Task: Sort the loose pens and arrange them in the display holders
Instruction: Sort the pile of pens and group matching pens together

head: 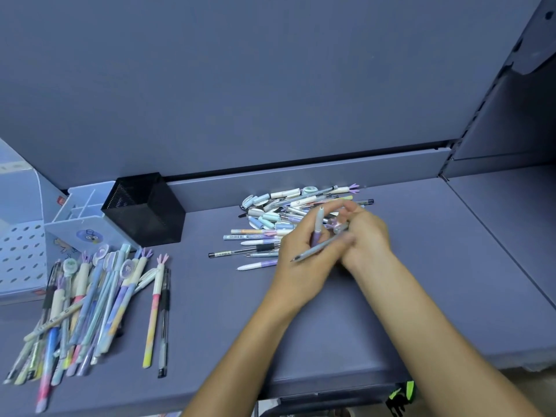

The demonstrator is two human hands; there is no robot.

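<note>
Head view: left hand [296, 251] grips lilac plastic pen [319, 219]; right hand [368, 233] pinches slim grey pen [304, 253].

The shelf [421, 266] is plain slate blue; by its back edge stand a black mesh holder [144, 212] and a pale blue holder [84, 233] with a blue cartoon print, and at its left edge a white box [21, 251] dotted with holes. The front-left pile [84, 311] is pastel blue, lilac and cream, beside a pink-to-yellow pen [152, 317] and a clear, black-capped pen [164, 323]. The back pile [285, 212] is white, pale blue and lilac; the left hand [298, 254] holds an upright pen [318, 224], pale with a lilac grip, and the right hand [370, 236] a grey-blue slanted pen [316, 248].
</note>
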